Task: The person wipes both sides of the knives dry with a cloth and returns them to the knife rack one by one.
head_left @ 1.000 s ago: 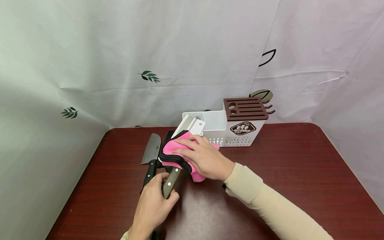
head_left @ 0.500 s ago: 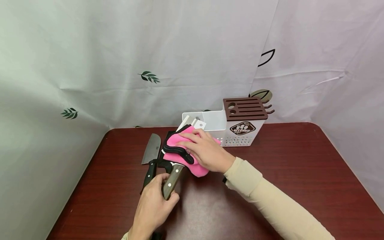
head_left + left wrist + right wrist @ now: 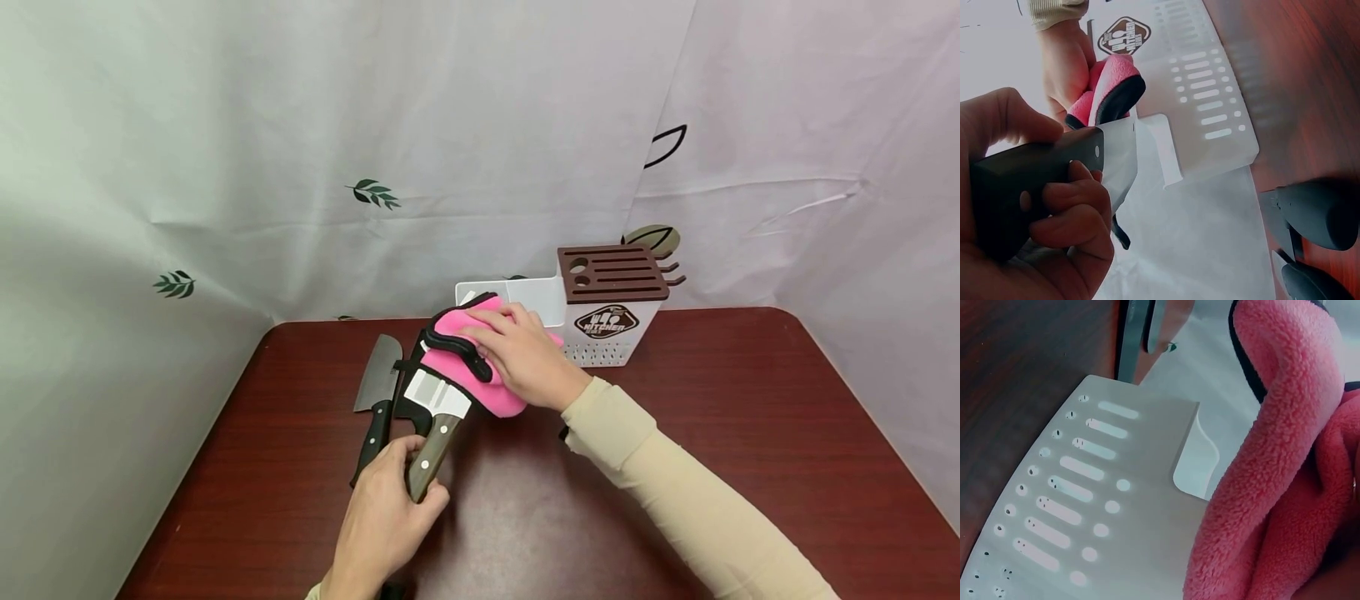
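Observation:
My left hand (image 3: 382,508) grips the brown riveted handle of a cleaver (image 3: 432,454), whose blade points away toward the rack. Over the far part of that blade lies a pink cloth (image 3: 502,396) with black edging, folded around it. My right hand (image 3: 536,358) holds the cloth, fingers bent over its top. Bare blade shows near the handle, and a sliver sticks out past the cloth. In the left wrist view the fingers wrap the dark-looking handle (image 3: 1041,175). Fuzzy pink cloth (image 3: 1272,456) fills much of the right wrist view.
A white perforated knife rack (image 3: 615,333) with a brown slotted top stands at the back, behind the cloth. Left of the cleaver, a black-handled knife (image 3: 381,375) lies on the reddish-brown table (image 3: 712,433), beside another black-handled item (image 3: 408,410). A pale curtain (image 3: 480,150) hangs behind.
My right hand has slid the cloth up the blade, away from the handle, uncovering the blade's near end. My left hand and the cleaver have hardly moved.

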The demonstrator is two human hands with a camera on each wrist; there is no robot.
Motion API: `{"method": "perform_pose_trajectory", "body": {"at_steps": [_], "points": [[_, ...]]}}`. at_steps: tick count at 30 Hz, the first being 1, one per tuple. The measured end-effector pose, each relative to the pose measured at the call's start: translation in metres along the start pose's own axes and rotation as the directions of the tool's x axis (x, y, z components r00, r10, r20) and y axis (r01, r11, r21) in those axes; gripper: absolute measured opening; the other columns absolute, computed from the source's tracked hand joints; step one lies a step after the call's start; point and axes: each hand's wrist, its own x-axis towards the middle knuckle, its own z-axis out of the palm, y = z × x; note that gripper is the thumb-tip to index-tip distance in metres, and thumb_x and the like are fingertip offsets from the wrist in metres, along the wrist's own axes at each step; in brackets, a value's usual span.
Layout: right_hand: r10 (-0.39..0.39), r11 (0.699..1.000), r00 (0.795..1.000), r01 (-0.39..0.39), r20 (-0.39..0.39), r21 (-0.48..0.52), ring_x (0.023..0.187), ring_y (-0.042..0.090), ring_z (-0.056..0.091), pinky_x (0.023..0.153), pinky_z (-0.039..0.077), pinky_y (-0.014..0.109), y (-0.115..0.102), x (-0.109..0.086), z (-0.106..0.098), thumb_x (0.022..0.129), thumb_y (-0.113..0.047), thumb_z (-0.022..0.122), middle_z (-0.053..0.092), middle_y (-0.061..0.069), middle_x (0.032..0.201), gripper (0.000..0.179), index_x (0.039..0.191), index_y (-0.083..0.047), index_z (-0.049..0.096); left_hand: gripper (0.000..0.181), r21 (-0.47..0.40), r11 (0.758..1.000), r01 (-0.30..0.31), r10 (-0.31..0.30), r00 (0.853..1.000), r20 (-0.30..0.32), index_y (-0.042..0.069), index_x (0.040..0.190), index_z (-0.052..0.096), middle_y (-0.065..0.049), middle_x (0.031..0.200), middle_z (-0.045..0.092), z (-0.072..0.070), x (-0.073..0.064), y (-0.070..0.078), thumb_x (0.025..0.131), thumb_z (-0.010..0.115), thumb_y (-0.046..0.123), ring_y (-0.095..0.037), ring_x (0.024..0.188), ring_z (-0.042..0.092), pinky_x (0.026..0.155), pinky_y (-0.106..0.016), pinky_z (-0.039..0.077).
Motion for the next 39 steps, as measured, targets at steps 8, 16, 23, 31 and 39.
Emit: {"method": "perform_pose_trajectory", "body": {"at_steps": [8,16,23,31,39], "points": [[0.124,0.991,0.992,-0.125,-0.019,-0.057,0.121,0.030,0.046,0.092,0.039,0.048,0.002,0.001,-0.002,0.104,-0.018,0.050,0.053,0.007,0.147,0.033,0.134,-0.017,0.064,0.043,-0.011,1.000,-0.004,0.004,1.000,0.002,0.012,0.107,0.068,0.012,0.084,0.058,0.000,-0.001,0.000,0.065,0.075,0.010,-0.004,0.071,0.051,0.064,-0.027,0.045],[0.150,0.985,0.987,-0.154,-0.058,-0.082,0.120,0.034,0.047,0.090,0.041,0.050,0.003,-0.006,-0.004,0.104,-0.018,0.052,0.057,0.009,0.141,0.031,0.132,-0.013,0.065,0.042,-0.022,1.000,-0.014,0.013,1.000,-0.002,0.010,0.107,0.069,0.010,0.084,0.060,0.001,0.000,0.000,0.065,0.075,0.010,-0.005,0.071,0.052,0.064,-0.028,0.045],[0.108,0.990,0.991,-0.115,-0.078,-0.087,0.117,0.033,0.048,0.091,0.040,0.051,0.004,-0.010,-0.002,0.103,-0.015,0.053,0.059,0.010,0.136,0.029,0.129,-0.013,0.066,0.041,-0.024,1.000,-0.017,0.016,1.000,-0.018,0.008,0.107,0.069,0.005,0.088,0.064,0.001,0.000,0.000,0.066,0.075,0.009,-0.007,0.073,0.054,0.065,-0.029,0.047],[0.017,0.996,0.996,-0.025,-0.087,-0.087,0.110,0.031,0.051,0.087,0.042,0.048,-0.001,-0.017,-0.003,0.099,-0.010,0.057,0.061,0.009,0.133,0.030,0.127,-0.014,0.067,0.041,-0.019,1.000,-0.022,0.021,0.999,-0.043,0.006,0.106,0.069,0.004,0.087,0.064,0.001,0.002,-0.002,0.065,0.074,0.008,-0.008,0.073,0.055,0.066,-0.031,0.047],[-0.065,0.995,0.995,0.060,-0.069,-0.074,0.113,0.030,0.051,0.089,0.043,0.047,-0.011,-0.018,-0.005,0.096,-0.007,0.061,0.062,0.006,0.132,0.034,0.128,-0.017,0.066,0.041,-0.020,1.000,-0.022,0.021,0.998,-0.053,0.006,0.105,0.069,0.005,0.084,0.062,0.000,0.004,-0.002,0.064,0.075,0.007,-0.009,0.072,0.055,0.065,-0.031,0.047]]}}
